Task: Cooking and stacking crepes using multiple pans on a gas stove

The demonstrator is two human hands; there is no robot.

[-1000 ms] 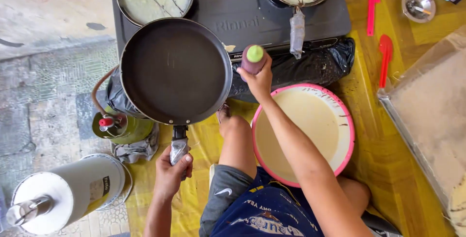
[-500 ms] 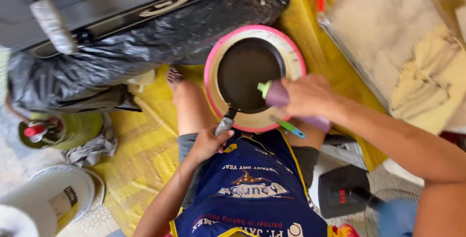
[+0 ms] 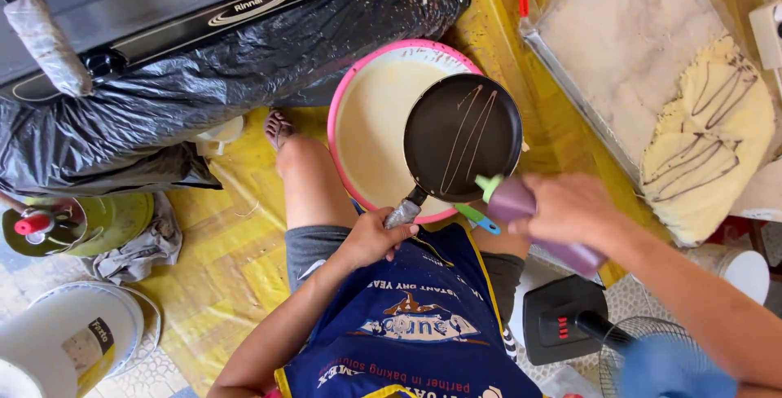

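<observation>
My black pan hangs over the pink-rimmed bowl of pale batter, thin brown lines streaked across its face. My left hand wraps its grip tight round the pan's handle, just below the pan's edge. My right hand is closed round a purple squeeze bottle, its green nozzle at the pan's near rim, perhaps touching; I cannot be sure. Beyond my right grip lies a tray with striped crepes. Beyond my left, black plastic sheeting covers the stove's front.

Streaked black pan, purple squeeze bottle above
</observation>
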